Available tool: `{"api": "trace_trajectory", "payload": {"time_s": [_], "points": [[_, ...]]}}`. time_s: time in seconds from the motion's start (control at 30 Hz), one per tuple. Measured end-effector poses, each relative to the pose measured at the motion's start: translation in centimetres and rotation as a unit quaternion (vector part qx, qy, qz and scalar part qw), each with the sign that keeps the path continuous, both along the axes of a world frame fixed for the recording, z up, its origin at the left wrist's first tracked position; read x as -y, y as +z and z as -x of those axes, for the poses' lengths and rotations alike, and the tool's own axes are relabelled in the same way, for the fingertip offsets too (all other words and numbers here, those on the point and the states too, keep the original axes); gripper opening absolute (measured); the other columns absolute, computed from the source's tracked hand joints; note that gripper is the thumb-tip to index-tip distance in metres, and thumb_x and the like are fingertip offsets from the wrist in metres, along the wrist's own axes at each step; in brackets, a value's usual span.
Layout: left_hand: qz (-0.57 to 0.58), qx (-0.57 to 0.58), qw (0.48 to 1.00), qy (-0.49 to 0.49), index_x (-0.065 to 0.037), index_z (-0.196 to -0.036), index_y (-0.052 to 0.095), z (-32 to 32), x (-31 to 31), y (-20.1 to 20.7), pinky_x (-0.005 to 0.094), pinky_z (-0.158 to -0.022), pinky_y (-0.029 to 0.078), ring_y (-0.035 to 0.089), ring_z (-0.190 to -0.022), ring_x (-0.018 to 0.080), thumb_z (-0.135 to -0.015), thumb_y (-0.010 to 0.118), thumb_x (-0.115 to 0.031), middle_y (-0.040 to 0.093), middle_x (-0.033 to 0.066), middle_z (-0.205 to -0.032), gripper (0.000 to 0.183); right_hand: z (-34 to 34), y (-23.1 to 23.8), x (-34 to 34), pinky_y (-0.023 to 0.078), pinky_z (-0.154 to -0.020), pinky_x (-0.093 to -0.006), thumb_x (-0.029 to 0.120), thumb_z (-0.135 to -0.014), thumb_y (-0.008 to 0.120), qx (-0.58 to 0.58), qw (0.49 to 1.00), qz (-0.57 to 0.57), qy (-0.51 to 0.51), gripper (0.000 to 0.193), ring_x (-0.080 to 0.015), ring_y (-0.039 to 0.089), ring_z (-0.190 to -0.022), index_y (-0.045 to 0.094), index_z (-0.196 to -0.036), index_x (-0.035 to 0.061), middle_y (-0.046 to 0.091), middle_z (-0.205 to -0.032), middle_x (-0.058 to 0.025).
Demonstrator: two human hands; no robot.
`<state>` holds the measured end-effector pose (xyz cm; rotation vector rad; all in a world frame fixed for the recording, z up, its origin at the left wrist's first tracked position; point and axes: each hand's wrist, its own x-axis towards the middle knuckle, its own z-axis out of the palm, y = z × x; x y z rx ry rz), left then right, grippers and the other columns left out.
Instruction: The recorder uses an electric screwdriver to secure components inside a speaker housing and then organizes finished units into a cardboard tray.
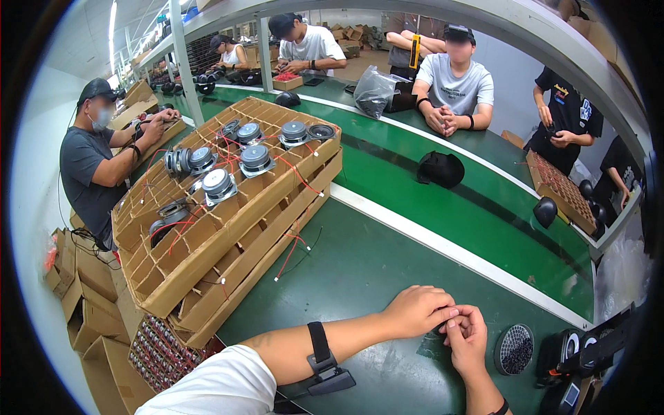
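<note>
Fingertips of the left hand (415, 311) and right hand (467, 335) pinch together on a small dark part (440, 326), mostly hidden, just above the green bench (360, 270). A round grille (514, 349) lies just right of them. The stacked cardboard trays (228, 207) to the left hold only a few speakers (220, 185), most cells empty, which suggests the batch is far along.
</note>
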<state>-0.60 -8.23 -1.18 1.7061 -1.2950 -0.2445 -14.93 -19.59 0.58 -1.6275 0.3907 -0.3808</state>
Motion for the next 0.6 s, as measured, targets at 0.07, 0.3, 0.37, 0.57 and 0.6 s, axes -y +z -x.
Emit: {"api": "trace_trajectory", "payload": {"time_s": [0.07,0.3,0.37,0.57,0.6], "points": [[0.004,0.001,1.0,-0.006,-0.007,-0.099,0.073,0.0,0.1,0.1,0.0436,-0.081,0.051,0.065,-0.092,0.0309,-0.097,0.062,-0.029,0.07,0.0099,-0.094,0.025,0.1,0.1,0.1,0.047,-0.059,-0.0207,0.005,-0.098,0.059,0.001,1.0,-0.001,-0.001,0.018,-0.0067,0.06,-0.075,0.054,-0.116,0.002,0.065,-0.089,-0.0037],[0.0,-0.009,1.0,-0.01,-0.009,-0.099,0.073,-0.1,-0.2,0.1,0.0436,-0.079,0.052,0.066,-0.092,0.0305,-0.097,0.062,-0.031,0.07,0.0097,-0.094,0.025,0.1,-0.9,0.3,0.045,-0.062,-0.0203,0.006,-0.098,0.06,0.006,1.0,-0.023,-0.005,0.02,-0.0038,0.056,-0.073,0.055,-0.117,0.0025,0.065,-0.089,-0.0019],[0.002,-0.02,1.0,-0.019,-0.009,-0.099,0.073,0.1,-0.4,0.5,0.0437,-0.08,0.052,0.066,-0.092,0.0307,-0.097,0.061,-0.032,0.071,0.0096,-0.094,0.026,0.3,-1.2,0.6,0.048,-0.061,-0.0207,0.006,-0.099,0.059,-0.002,1.0,-0.006,0.018,0.019,-0.0084,0.063,-0.08,0.053,-0.117,0.0029,0.065,-0.092,-0.0038],[0.046,0.011,0.999,0.003,-0.01,-0.093,0.073,0.1,-0.3,0.9,0.0433,-0.075,0.053,0.068,-0.087,0.0318,-0.097,0.059,-0.032,0.071,0.0091,-0.091,0.026,0.3,-1.7,0.6,0.05,-0.065,-0.0218,0.008,-0.1,0.059,0.01,0.999,0.048,0.021,0.019,-0.01,0.065,-0.085,0.054,-0.118,0.003,0.064,-0.095,-0.0039],[0.03,0.015,0.999,0.003,-0.008,-0.097,0.074,0.1,-0.4,1.1,0.0416,-0.076,0.053,0.068,-0.086,0.0321,-0.096,0.062,-0.023,0.071,0.0116,-0.09,0.019,0.3,-1.5,0.6,0.05,-0.065,-0.0217,0.009,-0.1,0.059,0.001,0.999,0.046,0.024,0.019,-0.01,0.065,-0.085,0.054,-0.118,0.003,0.063,-0.094,-0.0036]]}}
